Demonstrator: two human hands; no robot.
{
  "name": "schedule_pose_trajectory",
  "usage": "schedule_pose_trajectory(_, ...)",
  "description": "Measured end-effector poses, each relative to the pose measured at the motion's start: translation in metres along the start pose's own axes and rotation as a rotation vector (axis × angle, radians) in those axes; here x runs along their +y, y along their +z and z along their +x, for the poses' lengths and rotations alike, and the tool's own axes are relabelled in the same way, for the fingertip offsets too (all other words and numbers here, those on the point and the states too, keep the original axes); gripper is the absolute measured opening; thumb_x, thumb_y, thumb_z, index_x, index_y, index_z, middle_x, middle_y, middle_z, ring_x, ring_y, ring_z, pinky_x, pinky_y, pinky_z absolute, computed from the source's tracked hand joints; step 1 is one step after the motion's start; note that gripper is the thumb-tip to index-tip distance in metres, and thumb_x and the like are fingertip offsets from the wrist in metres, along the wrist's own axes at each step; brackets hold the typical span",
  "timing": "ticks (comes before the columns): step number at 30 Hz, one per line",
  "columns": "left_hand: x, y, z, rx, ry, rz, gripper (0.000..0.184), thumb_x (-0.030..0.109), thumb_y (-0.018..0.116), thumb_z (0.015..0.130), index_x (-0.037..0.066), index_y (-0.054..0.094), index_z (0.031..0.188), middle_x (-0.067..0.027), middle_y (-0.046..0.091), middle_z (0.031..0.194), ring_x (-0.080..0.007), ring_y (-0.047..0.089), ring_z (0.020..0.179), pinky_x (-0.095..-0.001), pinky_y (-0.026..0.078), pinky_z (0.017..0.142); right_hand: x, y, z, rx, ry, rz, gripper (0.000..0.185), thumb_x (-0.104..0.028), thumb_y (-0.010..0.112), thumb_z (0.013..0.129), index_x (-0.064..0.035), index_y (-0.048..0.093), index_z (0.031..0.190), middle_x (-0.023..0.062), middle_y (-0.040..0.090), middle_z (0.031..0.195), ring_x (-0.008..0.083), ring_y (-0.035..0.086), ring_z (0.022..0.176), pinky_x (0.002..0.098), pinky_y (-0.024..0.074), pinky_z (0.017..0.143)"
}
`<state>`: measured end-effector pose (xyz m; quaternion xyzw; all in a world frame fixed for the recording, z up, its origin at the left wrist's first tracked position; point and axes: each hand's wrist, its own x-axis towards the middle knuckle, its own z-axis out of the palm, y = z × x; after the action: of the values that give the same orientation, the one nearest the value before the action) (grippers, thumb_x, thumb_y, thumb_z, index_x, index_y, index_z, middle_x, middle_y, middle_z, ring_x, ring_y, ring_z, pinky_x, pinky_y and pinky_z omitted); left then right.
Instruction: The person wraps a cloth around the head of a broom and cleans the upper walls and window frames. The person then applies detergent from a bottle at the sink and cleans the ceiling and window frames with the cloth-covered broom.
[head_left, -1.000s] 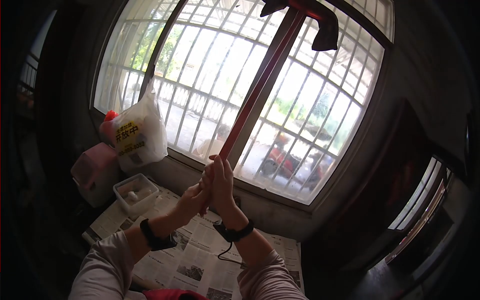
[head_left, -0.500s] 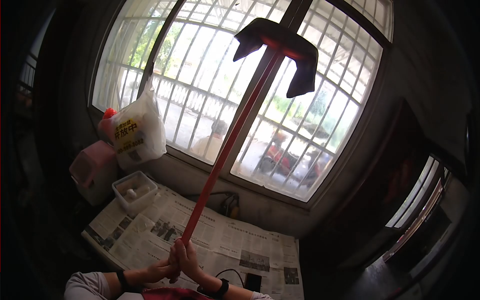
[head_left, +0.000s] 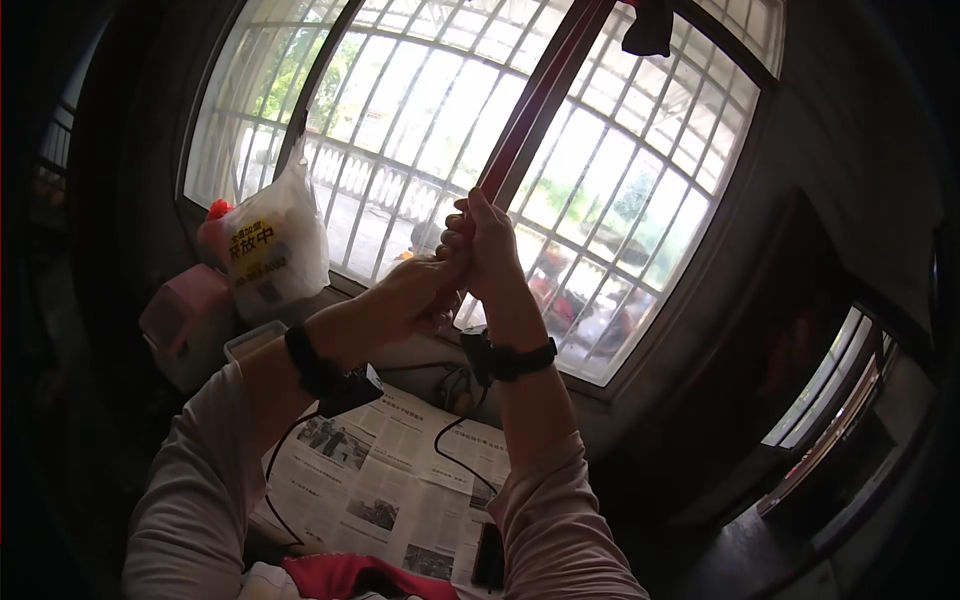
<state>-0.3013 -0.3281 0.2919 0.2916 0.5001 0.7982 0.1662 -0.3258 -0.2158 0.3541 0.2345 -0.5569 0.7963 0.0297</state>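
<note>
Both my hands are wrapped round a long red pole (head_left: 517,140), raised in front of the window (head_left: 400,120). My left hand (head_left: 430,285) is closed on the lower part of the pole. Just above it, touching it, my right hand (head_left: 488,245) grips with the thumb pointing up along the pole. At the top edge, a dark cloth-like head (head_left: 648,32) hangs at the pole's far end, mostly cut off from view. The lower end of the pole is hidden behind my hands and forearms.
A white plastic bag (head_left: 285,240) hangs at the left above a pink-lidded box (head_left: 180,305). Behind my left forearm, a clear tub (head_left: 250,340) is partly hidden. Newspaper (head_left: 390,470) covers the surface below, with a dark phone-like object (head_left: 488,555) at its edge. Cables trail from my wrists.
My hands have risen from low over the newspaper to window height, still on the pole. The pole has moved up, taking its dark head mostly out of the top of the view.
</note>
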Motion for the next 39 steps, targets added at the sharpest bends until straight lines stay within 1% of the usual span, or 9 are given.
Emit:
schedule_pose_trajectory(2,-0.015,0.000,-0.006,0.029,-0.004,0.035,0.036,0.048,0.046,0.090,0.012,0.046,0.081,0.0017,0.043,0.058,-0.0078,0.042,0.044,-0.0219,0.033,0.038,0.016,-0.002,-0.010,0.068,-0.012,0.031,0.027,-0.034,0.048,0.091,-0.0074,0.043,0.092,0.0011,0.041,0.060,0.0089,0.039,0.044,0.0263,0.0390,0.040)
schedule_pose_trajectory(5,-0.104,-0.022,-0.051,0.074,-0.007,0.031,0.041,0.051,0.043,0.089,0.011,0.048,0.081,0.0009,0.043,0.056,-0.0084,0.040,0.041,-0.0223,0.031,0.036,0.103,-0.014,-0.067,0.195,0.014,-0.040,0.023,-0.032,0.049,0.091,-0.0092,0.043,0.093,0.0000,0.040,0.058,0.0090,0.040,0.042,0.0240,0.0348,0.036)
schedule_pose_trajectory(7,-0.160,-0.035,-0.091,0.142,-0.171,-0.052,0.034,0.045,0.045,0.091,0.011,0.044,0.083,0.0008,0.041,0.057,-0.0081,0.038,0.043,-0.0220,0.028,0.039,0.170,-0.028,-0.109,0.160,0.022,0.059,0.020,-0.029,0.046,0.094,-0.0095,0.043,0.095,0.0001,0.039,0.057,0.0090,0.038,0.041,0.0242,0.0339,0.036)
schedule_pose_trajectory(12,-0.262,-0.074,-0.200,-0.111,-0.439,-0.033,0.040,0.048,0.039,0.092,0.009,0.046,0.089,-0.0023,0.045,0.067,-0.0133,0.043,0.059,-0.0262,0.037,0.055,0.271,-0.022,-0.230,0.193,0.264,0.076,0.019,-0.026,0.044,0.095,-0.0084,0.041,0.100,0.0010,0.043,0.066,0.0082,0.041,0.048,0.0227,0.0370,0.042)
schedule_pose_trajectory(19,-0.228,-0.061,-0.194,-0.022,-0.426,-0.134,0.031,0.038,0.042,0.094,0.009,0.046,0.083,-0.0019,0.045,0.065,-0.0121,0.043,0.053,-0.0246,0.036,0.048,0.239,-0.007,-0.215,0.190,0.272,0.190,0.019,-0.026,0.045,0.094,-0.0083,0.039,0.095,0.0012,0.042,0.066,0.0086,0.040,0.047,0.0232,0.0366,0.043)
schedule_pose_trajectory(28,-0.005,-0.010,-0.014,0.116,-0.008,0.135,0.039,0.049,0.046,0.089,0.010,0.047,0.083,-0.0001,0.047,0.059,-0.0100,0.045,0.045,-0.0228,0.033,0.038,0.022,0.011,-0.007,-0.051,-0.049,0.129,0.028,-0.033,0.049,0.092,-0.0064,0.043,0.094,-0.0001,0.042,0.060,0.0084,0.040,0.046,0.0241,0.0370,0.039)
schedule_pose_trajectory(32,-0.019,-0.011,-0.021,0.106,-0.027,0.092,0.038,0.049,0.045,0.090,0.011,0.046,0.085,0.0008,0.045,0.060,-0.0086,0.043,0.045,-0.0213,0.031,0.038,0.038,0.007,-0.019,-0.005,-0.080,0.125,0.026,-0.032,0.048,0.092,-0.0064,0.044,0.093,-0.0007,0.040,0.059,0.0075,0.038,0.045,0.0226,0.0341,0.039)
schedule_pose_trajectory(37,-0.159,-0.047,-0.101,0.151,-0.123,0.141,0.037,0.047,0.041,0.092,0.010,0.045,0.087,0.0002,0.044,0.061,-0.0092,0.039,0.043,-0.0219,0.029,0.038,0.182,-0.019,-0.113,0.091,0.027,0.252,0.022,-0.029,0.047,0.094,-0.0078,0.045,0.097,-0.0007,0.037,0.059,0.0075,0.035,0.043,0.0218,0.0305,0.037)
schedule_pose_trajectory(39,-0.217,-0.069,-0.152,0.079,-0.311,0.071,0.035,0.041,0.039,0.094,0.009,0.044,0.084,-0.0021,0.045,0.062,-0.0106,0.044,0.051,-0.0240,0.035,0.045,0.244,-0.025,-0.170,0.127,0.126,0.286,0.019,-0.024,0.043,0.095,-0.0060,0.042,0.100,-0.0002,0.036,0.061,0.0080,0.035,0.045,0.0224,0.0316,0.039)
